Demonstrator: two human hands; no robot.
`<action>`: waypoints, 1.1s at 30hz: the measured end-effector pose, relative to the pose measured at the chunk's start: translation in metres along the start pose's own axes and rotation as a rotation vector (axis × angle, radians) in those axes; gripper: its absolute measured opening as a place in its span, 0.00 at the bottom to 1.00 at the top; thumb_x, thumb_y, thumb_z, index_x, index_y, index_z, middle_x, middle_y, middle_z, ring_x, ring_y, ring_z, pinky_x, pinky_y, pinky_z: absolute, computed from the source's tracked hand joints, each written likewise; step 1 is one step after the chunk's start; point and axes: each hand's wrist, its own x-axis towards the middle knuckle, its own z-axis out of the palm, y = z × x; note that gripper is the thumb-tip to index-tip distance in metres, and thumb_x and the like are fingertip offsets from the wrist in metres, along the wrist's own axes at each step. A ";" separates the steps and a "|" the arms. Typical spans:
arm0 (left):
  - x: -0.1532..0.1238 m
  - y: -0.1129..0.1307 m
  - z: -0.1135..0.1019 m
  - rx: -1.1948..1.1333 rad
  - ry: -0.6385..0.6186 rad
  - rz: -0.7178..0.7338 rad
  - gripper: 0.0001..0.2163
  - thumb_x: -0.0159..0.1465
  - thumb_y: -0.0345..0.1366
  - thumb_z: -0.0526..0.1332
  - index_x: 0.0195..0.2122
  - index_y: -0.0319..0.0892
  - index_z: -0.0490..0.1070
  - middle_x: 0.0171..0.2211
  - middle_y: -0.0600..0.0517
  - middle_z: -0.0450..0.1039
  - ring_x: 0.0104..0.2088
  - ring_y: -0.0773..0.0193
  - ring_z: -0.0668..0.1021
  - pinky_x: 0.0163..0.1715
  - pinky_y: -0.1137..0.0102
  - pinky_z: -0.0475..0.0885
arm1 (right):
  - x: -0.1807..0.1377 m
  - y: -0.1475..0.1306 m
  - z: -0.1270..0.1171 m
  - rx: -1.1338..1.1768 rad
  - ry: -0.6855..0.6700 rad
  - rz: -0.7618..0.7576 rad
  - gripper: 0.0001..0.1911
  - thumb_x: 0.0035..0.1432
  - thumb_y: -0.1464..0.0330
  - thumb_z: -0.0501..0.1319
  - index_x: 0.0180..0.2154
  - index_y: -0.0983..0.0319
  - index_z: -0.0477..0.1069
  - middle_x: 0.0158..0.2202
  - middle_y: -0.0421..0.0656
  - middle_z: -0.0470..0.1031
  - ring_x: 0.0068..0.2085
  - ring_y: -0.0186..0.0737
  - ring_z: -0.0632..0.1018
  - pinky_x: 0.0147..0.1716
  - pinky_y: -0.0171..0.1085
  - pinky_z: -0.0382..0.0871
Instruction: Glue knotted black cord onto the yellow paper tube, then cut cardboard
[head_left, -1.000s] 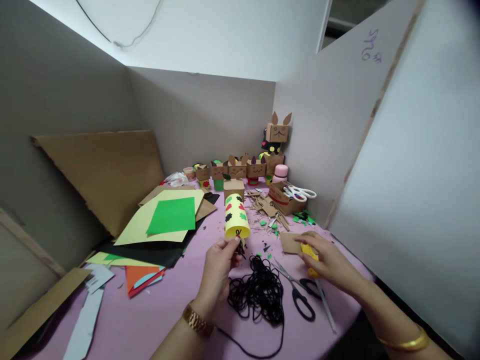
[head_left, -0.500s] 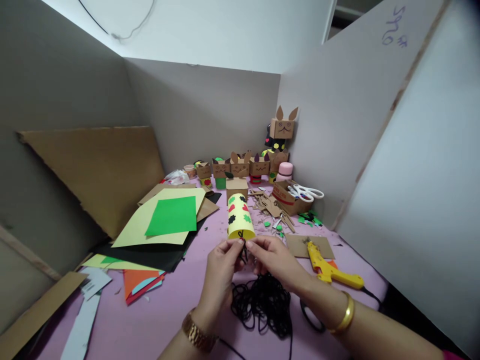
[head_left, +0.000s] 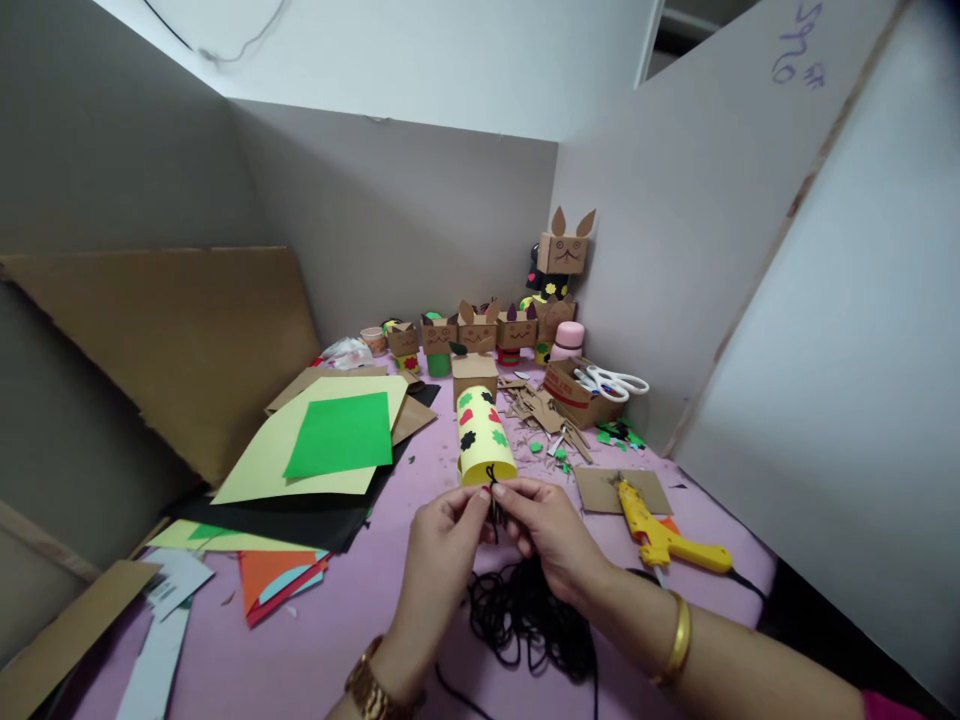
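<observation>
Right hand [head_left: 555, 535] has left the glue gun [head_left: 664, 540] & crossed to meet left hand [head_left: 442, 545] since 1 s ago. Gun now lies on bench [head_left: 352, 620], right of both. Each hand pinches black string [head_left: 493, 500] w/ thumb & forefinger closed, other fingers loosely curled, just below tube [head_left: 484, 440]. Tube lies on its side, open end toward person, so string at its rim stays w/in reach. Tight pinch prob. for fine control. Spare string sits in loose pile [head_left: 529, 610] under wrists. Box [head_left: 570, 400] at back right holds white scissors [head_left: 616, 383] + scraps. Tube's inside can't be seen.
</observation>
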 end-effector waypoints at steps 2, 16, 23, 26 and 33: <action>-0.001 -0.001 -0.002 0.083 -0.018 0.055 0.09 0.56 0.39 0.59 0.31 0.41 0.78 0.22 0.52 0.75 0.23 0.64 0.73 0.24 0.73 0.66 | 0.000 0.000 0.001 0.017 0.028 0.008 0.15 0.42 0.60 0.68 0.28 0.66 0.76 0.13 0.32 0.63 0.14 0.23 0.58 0.10 0.24 0.47; 0.005 0.001 -0.024 0.875 0.247 0.685 0.10 0.61 0.35 0.55 0.43 0.42 0.69 0.34 0.49 0.72 0.36 0.59 0.75 0.34 0.68 0.68 | 0.006 0.002 0.009 0.136 0.139 0.082 0.12 0.39 0.63 0.68 0.21 0.64 0.69 0.11 0.31 0.64 0.11 0.22 0.58 0.10 0.25 0.45; 0.018 -0.008 -0.024 1.017 0.225 0.784 0.10 0.63 0.32 0.54 0.44 0.43 0.70 0.35 0.49 0.71 0.35 0.61 0.74 0.34 0.69 0.68 | 0.011 -0.003 0.015 0.192 0.124 0.093 0.12 0.39 0.63 0.67 0.23 0.64 0.69 0.11 0.32 0.65 0.11 0.22 0.59 0.10 0.26 0.46; 0.020 -0.009 -0.023 1.046 0.232 0.807 0.09 0.63 0.33 0.53 0.43 0.43 0.70 0.33 0.49 0.71 0.33 0.61 0.74 0.32 0.69 0.67 | 0.011 -0.005 0.015 0.209 0.116 0.093 0.12 0.38 0.63 0.68 0.23 0.64 0.69 0.11 0.32 0.65 0.12 0.23 0.59 0.11 0.26 0.45; 0.022 -0.010 -0.022 1.067 0.232 0.837 0.09 0.64 0.33 0.53 0.41 0.42 0.71 0.32 0.49 0.72 0.32 0.62 0.74 0.32 0.70 0.67 | 0.009 -0.007 0.018 0.235 0.107 0.089 0.12 0.38 0.64 0.68 0.22 0.64 0.69 0.11 0.32 0.64 0.13 0.23 0.59 0.12 0.26 0.47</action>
